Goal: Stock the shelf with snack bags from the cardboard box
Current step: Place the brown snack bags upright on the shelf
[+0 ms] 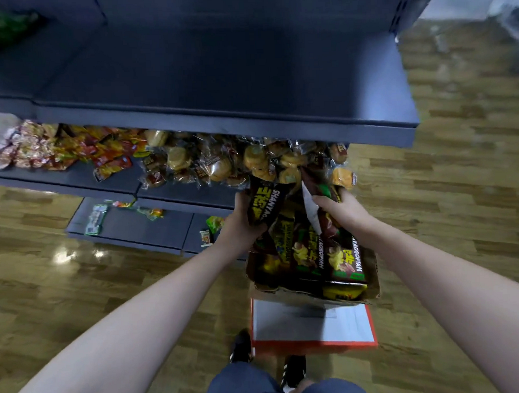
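An open cardboard box point(373, 283) on the floor holds several dark brown and yellow snack bags point(344, 262). My left hand point(241, 223) grips one dark snack bag point(266, 203) with yellow lettering, lifted above the box's far left corner. Over the far right of the box, my right hand point(341, 206) is closed on another dark red and green snack bag point(317, 188), its white inner edge showing. The wide dark grey shelf point(219, 80) above both hands is bare on top.
The shelf below point(75, 176) carries wrapped buns point(251, 164) and red and orange packets point(44, 145). A lower shelf point(135, 227) has a few small packets. A white and red flat box point(313, 326) lies under the cardboard box. My shoes point(243, 347) stand on the wood floor.
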